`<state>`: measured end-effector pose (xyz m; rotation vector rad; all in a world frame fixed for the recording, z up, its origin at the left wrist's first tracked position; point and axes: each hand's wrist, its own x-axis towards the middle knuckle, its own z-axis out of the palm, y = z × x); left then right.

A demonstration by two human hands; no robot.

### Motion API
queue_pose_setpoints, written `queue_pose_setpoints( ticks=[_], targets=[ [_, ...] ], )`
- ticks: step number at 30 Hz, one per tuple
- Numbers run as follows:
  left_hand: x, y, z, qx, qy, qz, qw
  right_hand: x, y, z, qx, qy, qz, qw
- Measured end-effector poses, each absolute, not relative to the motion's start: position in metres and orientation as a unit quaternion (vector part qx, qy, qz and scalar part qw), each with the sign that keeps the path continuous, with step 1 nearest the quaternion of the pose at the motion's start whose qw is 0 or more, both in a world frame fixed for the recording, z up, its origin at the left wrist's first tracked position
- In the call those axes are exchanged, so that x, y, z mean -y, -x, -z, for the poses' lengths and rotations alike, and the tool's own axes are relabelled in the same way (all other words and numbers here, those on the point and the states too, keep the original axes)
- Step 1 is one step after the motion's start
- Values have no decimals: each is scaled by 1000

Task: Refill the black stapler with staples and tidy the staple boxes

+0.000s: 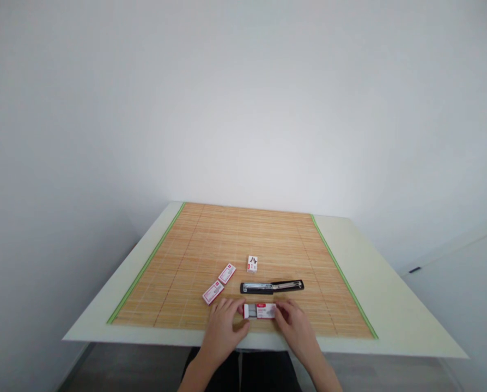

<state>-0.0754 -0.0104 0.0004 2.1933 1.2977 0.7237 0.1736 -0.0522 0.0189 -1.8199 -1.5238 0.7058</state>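
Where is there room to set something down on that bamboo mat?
The bamboo mat is bare behind the small white box, and between the opened stapler and the right green edging. The front middle is crowded: left hand, right hand, part-open staple box and two red-and-white boxes.

Through the head camera I see the staple box (263, 311) between my left hand (224, 325) and right hand (294, 324), on the bamboo mat (243, 231) atop the table (390, 305). Behind it lies the stapler (263, 287), two boxes (213, 292) to its left, a third box (252, 264) behind.
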Motion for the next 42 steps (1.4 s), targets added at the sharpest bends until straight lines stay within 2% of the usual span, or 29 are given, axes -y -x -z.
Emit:
queue_pose_setpoints(
  ticks=[5, 12, 18, 22, 27, 34, 42],
  targets=[
    [17, 57, 4, -488, -798, -259, 241, 59, -152, -5, 569, 689, -299, 334],
    [23, 48, 2, -481, -796, -274, 246, 57, -144, -3, 540, 667, -337, 387],
    [18, 52, -7, -527, -778, -299, 165, 57, -197, 7, 368, 684, -398, 488],
    [15, 48, -1, -523, -794, -285, 122, 42, -242, -5, 385, 638, -420, 518],
    [14, 43, 4, -540, -791, -274, 85, 12, -266, -42, 485, 588, -451, 465],
    [17, 41, 4, -548, -791, -261, 82, -25, -210, -87, 669, 537, -357, 369],
    [21, 41, 6, -547, -789, -268, 77, -44, -128, -56, 751, 528, -265, 295]
  ],
)
